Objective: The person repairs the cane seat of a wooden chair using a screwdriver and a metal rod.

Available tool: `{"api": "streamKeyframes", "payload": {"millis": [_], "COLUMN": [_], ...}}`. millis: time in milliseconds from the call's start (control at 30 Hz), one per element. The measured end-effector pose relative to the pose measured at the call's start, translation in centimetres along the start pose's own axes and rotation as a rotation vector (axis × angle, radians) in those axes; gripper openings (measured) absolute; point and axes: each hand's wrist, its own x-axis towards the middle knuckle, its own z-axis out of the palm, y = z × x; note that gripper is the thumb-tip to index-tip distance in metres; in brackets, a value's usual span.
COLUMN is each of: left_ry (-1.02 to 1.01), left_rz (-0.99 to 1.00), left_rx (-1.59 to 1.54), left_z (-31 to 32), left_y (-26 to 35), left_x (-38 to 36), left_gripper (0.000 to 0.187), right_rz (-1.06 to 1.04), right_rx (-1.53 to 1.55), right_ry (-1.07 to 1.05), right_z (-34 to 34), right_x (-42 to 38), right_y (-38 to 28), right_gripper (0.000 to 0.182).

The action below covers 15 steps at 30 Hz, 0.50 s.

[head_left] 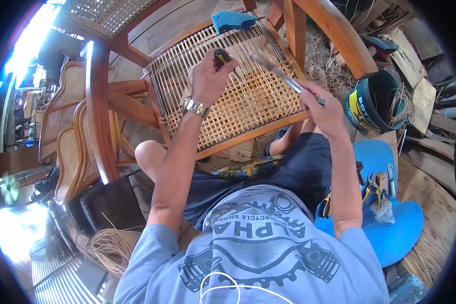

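In front of me is a wooden chair seat (pixel 248 134) with partly woven cane. Its near part is a close lattice, while strands run mostly one way across the far part. My left hand (pixel 210 78), wearing a metal watch, is closed around a black-and-yellow tool handle (pixel 221 57) above the cane; the tool's working end is hidden. My right hand (pixel 323 110) grips a long metal tool (pixel 289 80) with a wider, dull end, held above the right side of the seat. A blue piece of material (pixel 233 22) lies on the seat's far edge.
A dark bucket (pixel 354 109) stands right, with fibre strands inside. Pliers (pixel 372 185) and other tools lie on a blue surface (pixel 405 223) beside my right arm. Caned chair backs (pixel 71 152) stand left, above a coil of cane (pixel 114 248). Wooden chair legs (pixel 99 111) flank the seat.
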Motion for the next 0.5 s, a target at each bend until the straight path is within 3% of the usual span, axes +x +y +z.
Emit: {"api": "streamKeyframes", "payload": {"millis": [133,200,233,300,333,400,500], "left_ry": [-0.118,-0.150,-0.197,-0.197,-0.175,-0.159,-0.222], "left_rz": [-0.029,-0.048,-0.064,-0.056,-0.059,-0.068,-0.071], "left_rx": [0.025,0.133,0.245,0.259,0.201,0.190,0.282], "left_z": [0.6,0.2,0.0,-0.4,-0.6,-0.7,0.2], "left_y": [-0.3,0.9,1.3,1.4,1.6,1.9,2.2], "left_x": [0.6,1.2,1.4,1.4,1.3,1.2,0.6], "left_gripper": [0.034,0.036,0.037,0.035,0.036,0.041,0.043], "right_rz": [0.102,0.036,0.032,0.128,0.130,0.104,0.052], "right_rx": [0.116,-0.277,-0.284,0.005,-0.004,0.108,0.069], "right_ry": [0.064,0.083,0.070,-0.152,-0.164,0.047,0.130], "right_z": [-0.1,1.5,1.2,0.4,0.1,-0.1,0.2], "right_x": [-0.2,-1.2,-1.2,-1.2,-1.5,-2.2,-2.4], "right_y": [-0.5,-1.2,-0.6,1.2,1.3,1.1,1.4], "right_gripper": [0.033,0.033,0.033,0.034,0.034,0.034,0.035]}}
